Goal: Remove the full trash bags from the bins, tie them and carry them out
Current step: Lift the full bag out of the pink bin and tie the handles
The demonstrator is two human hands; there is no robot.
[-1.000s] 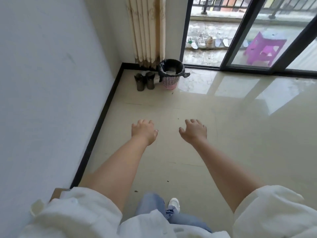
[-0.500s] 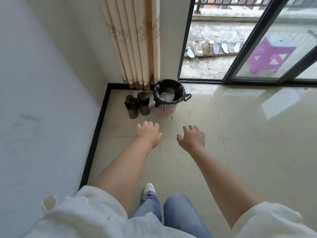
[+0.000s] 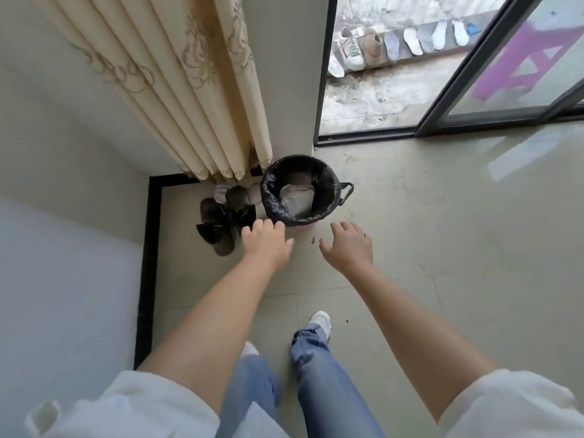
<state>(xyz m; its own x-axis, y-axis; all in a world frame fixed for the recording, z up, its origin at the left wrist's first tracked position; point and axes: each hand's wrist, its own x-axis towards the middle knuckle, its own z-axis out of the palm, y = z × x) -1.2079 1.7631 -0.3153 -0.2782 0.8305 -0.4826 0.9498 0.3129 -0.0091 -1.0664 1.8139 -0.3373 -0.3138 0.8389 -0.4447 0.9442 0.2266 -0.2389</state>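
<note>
- Bare and holding nothing, our left hand (image 3: 267,240) and right hand (image 3: 349,245) reach out with relaxed, spread fingers, just short of the bin.
- We judge the thin black plastic trash bag (image 3: 271,197) soft, slippery and easily torn; its loop handle (image 3: 346,192) at the right looks the best hold.
- It lines the small round pink basket bin (image 3: 298,227) on the floor beside dark boots (image 3: 221,222), below a cream curtain (image 3: 189,90).
- Pale paper waste (image 3: 295,197) inside suggests little weight.

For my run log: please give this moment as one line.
phase: reaching | left hand: open, empty | right hand: open, empty | trash bag: in bin, untied | boots: left of bin
</note>
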